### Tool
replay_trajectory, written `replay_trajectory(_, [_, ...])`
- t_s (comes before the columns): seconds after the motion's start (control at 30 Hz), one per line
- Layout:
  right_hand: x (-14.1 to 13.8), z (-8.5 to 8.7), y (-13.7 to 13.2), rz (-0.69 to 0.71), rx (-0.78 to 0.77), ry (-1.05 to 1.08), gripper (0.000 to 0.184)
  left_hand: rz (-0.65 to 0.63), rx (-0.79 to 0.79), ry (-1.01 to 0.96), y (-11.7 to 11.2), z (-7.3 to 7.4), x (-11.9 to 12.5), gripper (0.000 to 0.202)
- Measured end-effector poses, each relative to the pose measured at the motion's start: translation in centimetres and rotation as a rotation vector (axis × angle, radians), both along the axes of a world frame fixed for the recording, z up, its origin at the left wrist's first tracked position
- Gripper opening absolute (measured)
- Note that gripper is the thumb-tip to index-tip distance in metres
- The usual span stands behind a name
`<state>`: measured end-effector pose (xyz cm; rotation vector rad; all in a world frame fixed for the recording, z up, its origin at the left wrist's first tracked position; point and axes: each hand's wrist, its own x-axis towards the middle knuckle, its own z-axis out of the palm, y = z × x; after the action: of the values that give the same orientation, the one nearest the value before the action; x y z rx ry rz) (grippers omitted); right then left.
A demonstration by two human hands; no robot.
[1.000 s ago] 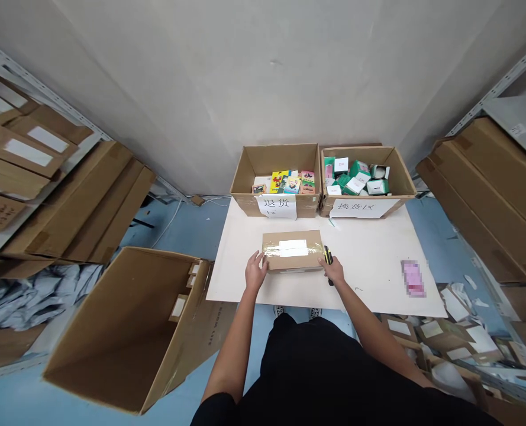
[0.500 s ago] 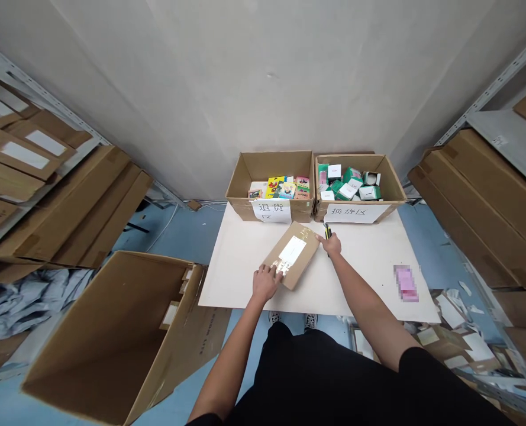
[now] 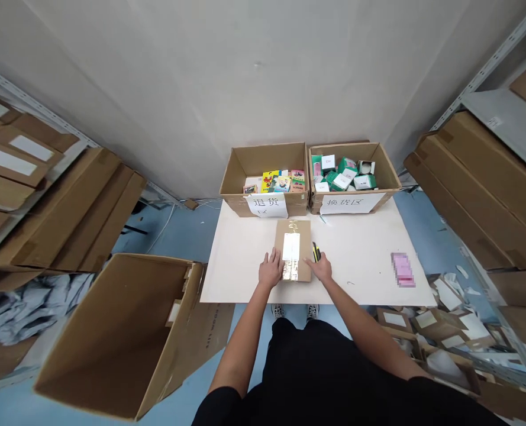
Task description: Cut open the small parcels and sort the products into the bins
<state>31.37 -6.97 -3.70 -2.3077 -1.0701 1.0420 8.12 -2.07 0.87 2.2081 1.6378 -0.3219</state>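
A small brown taped parcel (image 3: 300, 234) with a white label lies lengthwise on the white table (image 3: 364, 254), pointing away from me. My left hand (image 3: 270, 270) rests flat against its near left corner, fingers stretched out. My right hand (image 3: 319, 266) sits at the parcel's near right edge and grips a yellow and black utility knife (image 3: 316, 251), whose tip points away along the parcel's side.
Two open cartons stand at the table's far edge: the left one (image 3: 267, 171) holds colourful packs, the right one (image 3: 351, 171) green and white boxes. A pink item (image 3: 402, 269) lies at the right. A large open carton (image 3: 112, 331) stands on the floor at my left. Shelves with boxes flank both sides.
The parcel has been turned from crosswise through a diagonal to lengthwise. Both hands moved round with it and now sit at its near end.
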Motion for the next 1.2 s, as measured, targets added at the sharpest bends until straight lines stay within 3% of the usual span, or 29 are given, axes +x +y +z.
replay_trajectory(0.1, [1.1,1.6,4.7,0.08,-0.009,-0.083,0.065,0.068,0.026,0.082,-2.5,0.5,0.9,0.067])
replay_trajectory(0.17, [1.5,2.8,8.1,0.102,0.008,-0.107,0.061,0.036,0.014,0.083,-3.5,1.1,1.5,0.064])
replay_trajectory(0.3, [2.7,5.0,11.7,0.041,0.117,-0.073,0.043,-0.116,-0.046,0.015,-2.1,2.6,1.7,0.05])
replay_trajectory(0.4, [4.6,5.6,10.1,-0.036,0.144,-0.023,0.031,-0.217,0.013,-0.022,1.7,3.3,1.0,0.062])
replay_trajectory(0.53, [6.3,4.3,3.7,-0.021,0.076,0.146,0.036,-0.318,-0.083,0.013,6.1,2.4,0.6,0.098])
replay_trajectory(0.6, [6.4,3.1,0.3,-0.011,0.016,0.3,0.043,-0.317,-0.125,0.014,6.7,1.4,0.9,0.098])
replay_trajectory(0.7, [6.4,1.8,-2.7,-0.046,-0.042,0.391,0.05,-0.24,-0.107,0.012,5.3,0.1,2.3,0.095])
replay_trajectory(0.8, [6.8,1.3,-2.9,-0.066,-0.044,0.413,0.051,-0.122,-0.07,0.042,2.9,-0.7,4.5,0.096])
replay_trajectory(0.9, [7.5,1.5,-1.4,-0.047,-0.01,0.417,0.051,-0.048,-0.05,0.051,1.2,-1.1,6.2,0.098])
replay_trajectory(1.07, [7.9,2.0,0.7,0.008,-0.014,0.34,0.056,-0.046,-0.058,0.047,0.8,-0.9,6.7,0.099])
replay_trajectory(1.2, [7.6,2.8,0.7,0.047,-0.069,0.222,0.051,-0.044,-0.055,0.075,0.8,-0.7,6.6,0.098])
